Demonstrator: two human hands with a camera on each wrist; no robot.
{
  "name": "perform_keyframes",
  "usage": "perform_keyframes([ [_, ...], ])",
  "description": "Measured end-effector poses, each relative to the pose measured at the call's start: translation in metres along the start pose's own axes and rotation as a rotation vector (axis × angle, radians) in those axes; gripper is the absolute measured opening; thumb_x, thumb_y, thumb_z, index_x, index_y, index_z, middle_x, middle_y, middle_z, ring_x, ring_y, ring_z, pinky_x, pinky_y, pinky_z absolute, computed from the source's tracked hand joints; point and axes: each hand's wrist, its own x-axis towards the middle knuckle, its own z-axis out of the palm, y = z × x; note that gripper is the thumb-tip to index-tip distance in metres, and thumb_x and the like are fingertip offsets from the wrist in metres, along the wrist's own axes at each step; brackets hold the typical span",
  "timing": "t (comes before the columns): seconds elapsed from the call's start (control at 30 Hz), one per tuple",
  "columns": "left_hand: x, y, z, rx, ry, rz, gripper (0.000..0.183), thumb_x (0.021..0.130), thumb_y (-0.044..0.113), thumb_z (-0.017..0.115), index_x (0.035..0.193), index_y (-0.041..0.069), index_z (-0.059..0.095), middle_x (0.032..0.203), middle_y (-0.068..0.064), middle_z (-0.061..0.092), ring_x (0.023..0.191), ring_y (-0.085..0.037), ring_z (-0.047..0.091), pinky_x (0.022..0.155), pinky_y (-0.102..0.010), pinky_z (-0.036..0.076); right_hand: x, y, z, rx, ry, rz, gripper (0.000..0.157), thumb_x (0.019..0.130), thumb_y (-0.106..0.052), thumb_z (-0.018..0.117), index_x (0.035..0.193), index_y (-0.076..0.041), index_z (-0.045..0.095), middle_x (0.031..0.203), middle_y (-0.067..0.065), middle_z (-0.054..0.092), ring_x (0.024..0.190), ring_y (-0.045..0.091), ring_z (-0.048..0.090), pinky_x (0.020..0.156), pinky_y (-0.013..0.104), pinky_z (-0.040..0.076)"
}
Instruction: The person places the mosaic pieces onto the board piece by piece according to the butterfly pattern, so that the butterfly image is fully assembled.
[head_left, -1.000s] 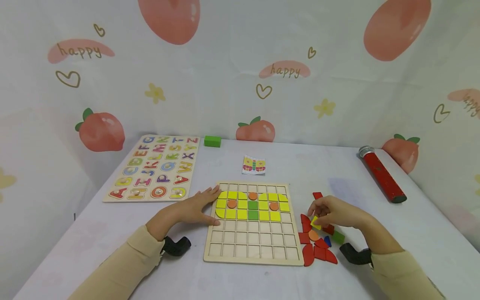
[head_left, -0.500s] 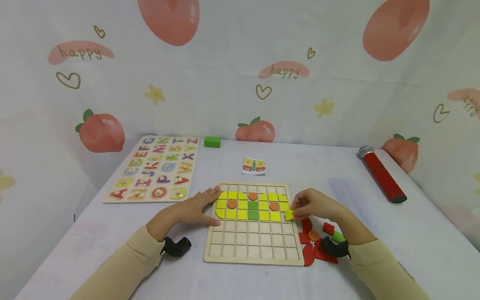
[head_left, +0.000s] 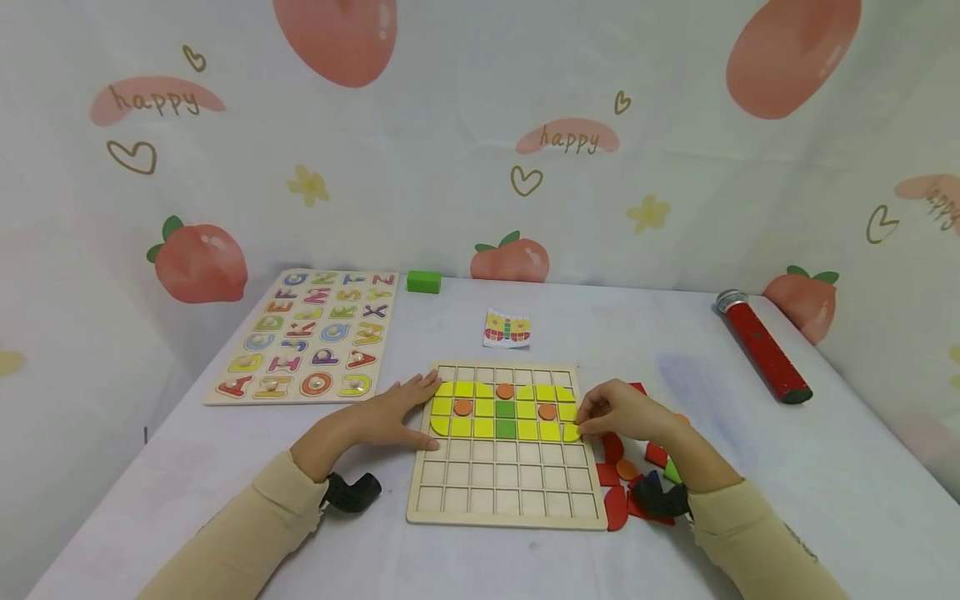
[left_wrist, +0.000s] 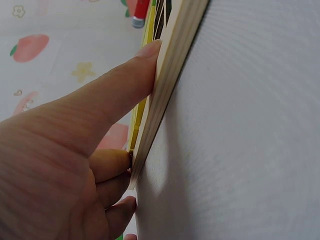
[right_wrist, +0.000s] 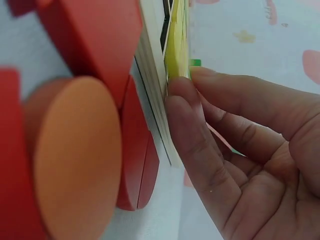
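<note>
A wooden grid board [head_left: 506, 525] lies on the table with rows of yellow tiles, several orange discs and two green squares [head_left: 506, 429] set in its cells. My right hand [head_left: 626, 410] pinches a yellow tile with a rounded corner [head_left: 572, 432] at the right end of the third row. In the right wrist view its thumb and fingertips meet on the yellow piece [right_wrist: 174, 60] at the board's edge. My left hand [head_left: 382, 414] rests on the board's left edge, fingers spread, thumb [left_wrist: 112, 92] lying on the rim in the left wrist view.
Loose red pieces [head_left: 617, 508], an orange disc [head_left: 627, 470] and a green block [head_left: 672, 472] lie right of the board, partly under my right wrist. Behind it is a butterfly picture card [head_left: 507, 328]. An alphabet board [head_left: 300, 337], green block [head_left: 423, 282] and red microphone [head_left: 765, 350] stand farther out.
My right hand has carried the yellow tile left from the loose pieces to the board. The tile has turned and now lies in the third row's end cell. My left hand stays put.
</note>
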Motion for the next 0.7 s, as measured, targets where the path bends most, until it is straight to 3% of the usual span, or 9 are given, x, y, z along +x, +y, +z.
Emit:
perform_keyframes([
  [0.4, 0.001, -0.002, 0.001, 0.008, 0.004, 0.006, 0.099, 0.076, 0.052, 0.070, 0.150, 0.013, 0.017, 0.159, -0.003, 0.006, 0.146, -0.027, 0.004, 0.119, -0.048, 0.005, -0.003, 0.000, -0.006, -0.020, 0.036, 0.015, 0.016, 0.082, -0.018, 0.071, 0.092, -0.005, 0.070, 0.089, 0.003, 0.068, 0.076, 0.014, 0.057, 0.069, 0.025, 0.050],
  [0.7, 0.002, -0.002, 0.002, 0.016, 0.007, -0.001, 0.099, 0.076, 0.052, 0.069, 0.150, 0.013, 0.017, 0.159, -0.003, 0.007, 0.146, -0.027, 0.005, 0.119, -0.048, 0.006, -0.011, 0.029, -0.039, 0.033, 0.206, 0.121, 0.028, 0.087, -0.019, 0.065, 0.106, 0.001, 0.066, 0.098, 0.011, 0.068, 0.084, 0.016, 0.063, 0.083, 0.037, 0.055],
])
